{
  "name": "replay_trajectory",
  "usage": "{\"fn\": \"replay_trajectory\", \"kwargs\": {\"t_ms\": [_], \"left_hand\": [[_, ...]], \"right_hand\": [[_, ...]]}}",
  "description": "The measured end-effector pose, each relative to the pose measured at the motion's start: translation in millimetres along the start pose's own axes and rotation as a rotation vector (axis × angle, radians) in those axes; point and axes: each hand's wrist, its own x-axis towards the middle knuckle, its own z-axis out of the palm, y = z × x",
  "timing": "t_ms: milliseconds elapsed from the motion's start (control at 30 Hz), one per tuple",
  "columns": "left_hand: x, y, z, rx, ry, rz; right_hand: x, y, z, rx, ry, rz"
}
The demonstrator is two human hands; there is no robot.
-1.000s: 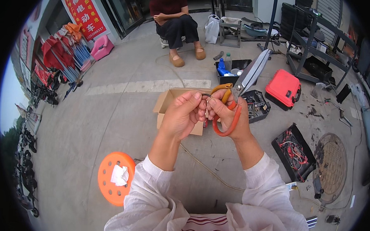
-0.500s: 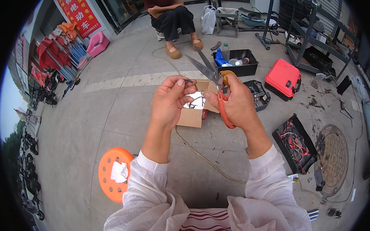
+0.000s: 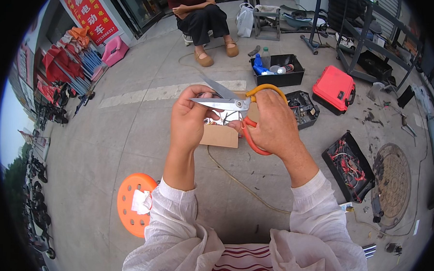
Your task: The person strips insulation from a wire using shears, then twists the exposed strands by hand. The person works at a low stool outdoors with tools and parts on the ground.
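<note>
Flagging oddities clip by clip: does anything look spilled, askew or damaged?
Dark stains mark the ground right of the red case, perhaps a spill; of what, I can't tell. The scissors in the right hand look mismatched: one handle yellow, the other orange.

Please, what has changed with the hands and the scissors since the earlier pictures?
The left hand has shifted left, apart from the right hand. The scissors, pointing up-right at first, now point left, blades open, in front of the left hand. The right hand still holds the scissors; orange stool and red case stayed.
</note>
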Motion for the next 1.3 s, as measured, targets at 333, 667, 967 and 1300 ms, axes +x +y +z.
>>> {"fn": "replay_trajectory", "kwargs": {"t_ms": [333, 667, 967, 1300], "left_hand": [[-0.6, 1.8, 3.4, -0.018, 0.022, 0.012], [-4.5, 7.6, 3.5, 0.071, 0.012, 0.069], [-6.6, 12.0, 2.7, 0.079, 0.007, 0.051], [-8.1, 16.4, 7.2, 0.073, 0.039, 0.005]], "right_hand": [[0.5, -5.8, -4.9, -0.001, -0.104, 0.100], [-1.2, -6.4, -2.1, 0.001, -0.059, 0.060], [-2.0, -12.8, -5.1, -0.009, -0.149, 0.135], [-5.2, -12.8, 3.2, -0.101, 0.027, 0.043]]}}
